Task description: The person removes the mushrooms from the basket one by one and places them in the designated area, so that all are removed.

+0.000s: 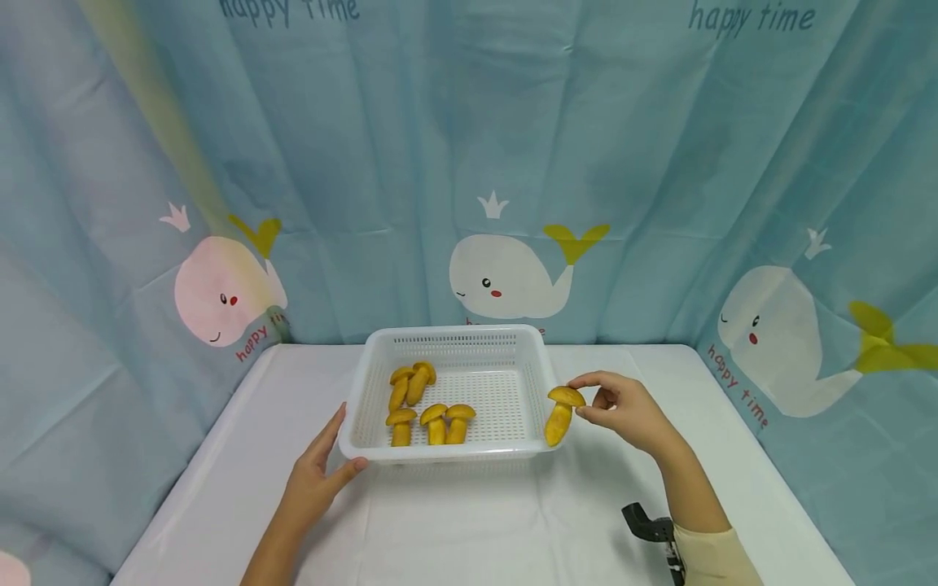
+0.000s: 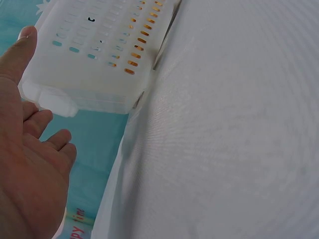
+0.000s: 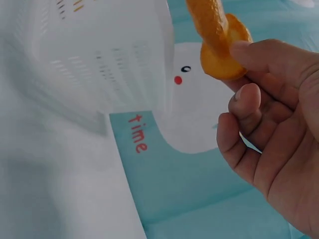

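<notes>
A yellow-brown mushroom (image 1: 560,417) with a rounded cap is in my right hand (image 1: 626,411), whose thumb and fingers pinch it by the cap. Its stem points down and overlaps the right rim of a white plastic basket (image 1: 506,448) in the head view. The right wrist view shows the thumb on the underside of the mushroom's cap (image 3: 224,67), the other fingers loosely bent. At the basket's front left corner, my left hand (image 1: 311,488) rests with its fingers along the left side and its thumb at the front rim.
Inside the basket, several similar mushrooms (image 1: 436,427) lie in the left half, two behind and the others in front. The basket stands on a white-covered table (image 1: 454,521). Behind and beside the table hangs a blue curtain (image 1: 396,203) printed with whales.
</notes>
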Demonstrator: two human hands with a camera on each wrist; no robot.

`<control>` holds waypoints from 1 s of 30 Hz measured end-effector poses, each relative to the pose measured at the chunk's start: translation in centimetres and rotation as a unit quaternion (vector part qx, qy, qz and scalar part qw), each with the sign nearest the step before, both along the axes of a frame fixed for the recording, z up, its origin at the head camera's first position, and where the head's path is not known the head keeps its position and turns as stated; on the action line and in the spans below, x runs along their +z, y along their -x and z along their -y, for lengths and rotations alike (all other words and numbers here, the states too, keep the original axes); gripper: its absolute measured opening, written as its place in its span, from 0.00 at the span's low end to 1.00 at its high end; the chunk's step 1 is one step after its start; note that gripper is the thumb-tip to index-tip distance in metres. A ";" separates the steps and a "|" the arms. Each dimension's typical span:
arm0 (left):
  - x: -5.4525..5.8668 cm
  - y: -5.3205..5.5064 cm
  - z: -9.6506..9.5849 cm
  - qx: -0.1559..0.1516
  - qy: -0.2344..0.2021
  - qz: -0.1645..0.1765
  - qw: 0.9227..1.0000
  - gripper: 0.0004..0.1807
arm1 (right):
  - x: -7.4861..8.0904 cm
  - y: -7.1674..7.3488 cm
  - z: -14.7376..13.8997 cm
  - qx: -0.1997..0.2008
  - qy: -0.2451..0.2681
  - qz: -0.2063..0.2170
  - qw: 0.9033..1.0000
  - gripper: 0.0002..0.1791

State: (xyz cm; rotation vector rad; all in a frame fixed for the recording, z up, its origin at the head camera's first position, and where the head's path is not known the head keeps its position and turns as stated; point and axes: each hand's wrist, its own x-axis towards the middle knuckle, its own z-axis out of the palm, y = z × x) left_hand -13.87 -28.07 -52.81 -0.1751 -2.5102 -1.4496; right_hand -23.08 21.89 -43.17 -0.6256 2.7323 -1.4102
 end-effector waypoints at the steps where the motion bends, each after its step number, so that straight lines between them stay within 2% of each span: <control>1: 0.0 0.1 0.0 -0.003 0.000 -0.002 1.000 0.51 | 0.0 0.0 -0.2 -0.001 0.000 -0.002 1.000 0.18; 8: 0.0 0.1 0.0 0.005 0.009 0.008 1.000 0.51 | -0.1 0.2 -2.0 0.017 -0.005 -0.002 1.000 0.18; 16: 0.2 0.0 0.0 0.020 0.018 0.023 0.999 0.52 | -0.4 0.5 -3.6 0.026 -0.012 0.044 0.999 0.18; 20: 0.2 0.1 0.0 0.014 0.013 0.017 1.000 0.52 | -1.1 0.9 -4.0 0.029 -0.011 0.066 0.997 0.19; 24: 0.1 0.2 0.1 0.011 0.013 0.012 1.000 0.52 | -1.9 1.4 -4.6 0.028 -0.008 0.069 0.997 0.19; 30: 0.1 0.1 0.1 0.017 0.018 0.022 0.999 0.52 | -3.3 2.1 -5.3 0.023 -0.018 0.073 0.997 0.19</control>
